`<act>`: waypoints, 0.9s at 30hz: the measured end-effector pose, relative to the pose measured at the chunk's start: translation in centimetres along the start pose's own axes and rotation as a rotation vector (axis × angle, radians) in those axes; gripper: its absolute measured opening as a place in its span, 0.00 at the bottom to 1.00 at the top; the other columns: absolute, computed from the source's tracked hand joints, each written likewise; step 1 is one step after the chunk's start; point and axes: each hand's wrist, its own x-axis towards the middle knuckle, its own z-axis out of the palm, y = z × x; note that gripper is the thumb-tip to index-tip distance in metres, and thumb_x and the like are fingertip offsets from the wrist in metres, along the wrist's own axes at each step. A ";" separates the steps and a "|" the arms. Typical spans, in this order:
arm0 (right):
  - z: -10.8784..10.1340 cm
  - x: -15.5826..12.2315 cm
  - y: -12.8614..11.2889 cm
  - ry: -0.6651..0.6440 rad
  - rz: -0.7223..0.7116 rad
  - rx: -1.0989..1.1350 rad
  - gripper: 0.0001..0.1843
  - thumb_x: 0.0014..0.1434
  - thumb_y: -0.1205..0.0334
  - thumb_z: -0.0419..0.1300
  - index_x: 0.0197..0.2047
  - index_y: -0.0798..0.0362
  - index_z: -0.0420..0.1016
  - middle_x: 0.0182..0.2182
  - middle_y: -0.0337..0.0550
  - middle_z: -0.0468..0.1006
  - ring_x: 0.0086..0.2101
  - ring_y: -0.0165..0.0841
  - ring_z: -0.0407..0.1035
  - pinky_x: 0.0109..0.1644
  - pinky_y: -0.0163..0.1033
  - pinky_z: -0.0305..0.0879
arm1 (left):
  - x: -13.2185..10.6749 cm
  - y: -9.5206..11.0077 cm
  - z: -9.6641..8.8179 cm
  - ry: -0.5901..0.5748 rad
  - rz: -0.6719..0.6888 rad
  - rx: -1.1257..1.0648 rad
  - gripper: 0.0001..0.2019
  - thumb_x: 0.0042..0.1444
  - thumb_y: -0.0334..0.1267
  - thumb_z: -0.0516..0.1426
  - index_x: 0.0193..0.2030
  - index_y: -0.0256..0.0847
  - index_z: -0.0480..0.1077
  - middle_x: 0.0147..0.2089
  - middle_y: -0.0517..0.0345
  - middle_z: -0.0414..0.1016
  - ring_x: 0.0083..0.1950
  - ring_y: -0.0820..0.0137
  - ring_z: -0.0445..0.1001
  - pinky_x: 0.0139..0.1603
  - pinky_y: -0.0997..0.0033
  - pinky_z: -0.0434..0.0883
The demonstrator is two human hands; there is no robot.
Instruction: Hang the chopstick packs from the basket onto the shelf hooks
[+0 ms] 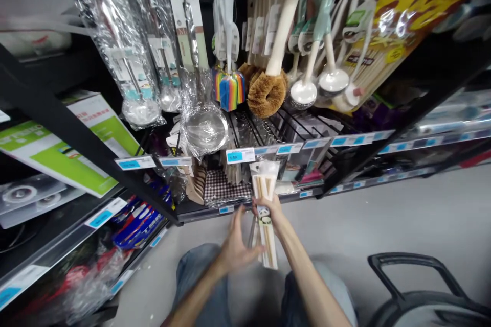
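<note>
My right hand (270,208) grips a pack of chopsticks (268,237) around its middle. The pack is long, clear and white, with a panda picture on its front, and stands nearly upright before the shelf. To the left of it is my left hand (236,246), its fingers apart and its thumb reaching toward the pack's lower part. Whether that thumb touches the pack I cannot tell. Behind the pack's left edge shows a thin greyish strip that is too blurred to name.
Brushes (267,93), ladles (304,93) and a wrapped strainer (205,127) hang above my hands. A shelf edge with price tags (240,156) runs across. A black basket handle (418,260) stands at lower right. Black posts (88,133) frame the rack.
</note>
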 end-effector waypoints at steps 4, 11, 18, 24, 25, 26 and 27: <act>0.7 1.9 2.4 -0.205 0.036 0.105 0.11 0.39 0.64 0.66 0.29 0.56 0.74 0.16 0.36 0.72 0.15 0.29 0.64 0.19 0.33 0.59 | 5.3 2.0 -5.4 0.046 0.015 -0.329 0.37 0.58 0.50 0.62 0.68 0.42 0.50 0.71 0.37 0.55 0.70 0.54 0.58 0.68 0.50 0.58; 1.7 1.6 4.4 -0.123 -0.034 -0.105 0.14 0.43 0.57 0.69 0.30 0.56 0.74 0.22 0.40 0.76 0.20 0.32 0.70 0.24 0.35 0.66 | 10.2 5.6 -2.3 0.228 -0.020 -0.276 0.32 0.42 0.44 0.72 0.52 0.36 0.66 0.50 0.44 0.76 0.49 0.59 0.76 0.54 0.61 0.71; 0.0 1.5 3.6 0.028 -0.247 -0.380 0.14 0.43 0.60 0.67 0.34 0.56 0.76 0.25 0.42 0.78 0.27 0.36 0.73 0.27 0.35 0.67 | 10.8 4.2 0.2 0.505 0.025 -0.076 0.24 0.41 0.36 0.68 0.45 0.38 0.65 0.40 0.52 0.75 0.40 0.64 0.76 0.45 0.65 0.71; -0.5 1.6 2.6 -0.049 -0.286 -0.273 0.19 0.42 0.61 0.69 0.39 0.57 0.76 0.31 0.43 0.80 0.30 0.36 0.73 0.31 0.35 0.70 | 11.2 4.8 0.4 0.438 0.073 -0.210 0.24 0.46 0.36 0.64 0.50 0.39 0.62 0.39 0.56 0.75 0.38 0.68 0.75 0.42 0.69 0.72; -0.5 1.6 2.6 -0.077 -0.285 -0.231 0.21 0.43 0.60 0.69 0.42 0.57 0.76 0.32 0.44 0.80 0.30 0.35 0.73 0.31 0.35 0.70 | 11.2 5.0 0.3 0.437 0.074 -0.208 0.24 0.46 0.36 0.64 0.49 0.39 0.62 0.38 0.57 0.74 0.37 0.69 0.75 0.41 0.69 0.72; -0.4 1.5 2.6 -0.106 -0.278 -0.179 0.24 0.44 0.59 0.70 0.45 0.56 0.75 0.34 0.44 0.80 0.29 0.34 0.73 0.31 0.36 0.71 | 11.3 5.1 0.3 0.440 0.069 -0.197 0.23 0.47 0.36 0.63 0.49 0.39 0.62 0.38 0.58 0.74 0.36 0.70 0.74 0.40 0.70 0.71; -0.3 1.5 2.7 -0.131 -0.262 -0.119 0.26 0.46 0.56 0.70 0.48 0.55 0.74 0.34 0.43 0.79 0.28 0.34 0.73 0.30 0.36 0.71 | 11.3 5.2 0.2 0.448 0.059 -0.185 0.22 0.47 0.36 0.62 0.49 0.40 0.62 0.37 0.59 0.73 0.35 0.70 0.73 0.39 0.71 0.71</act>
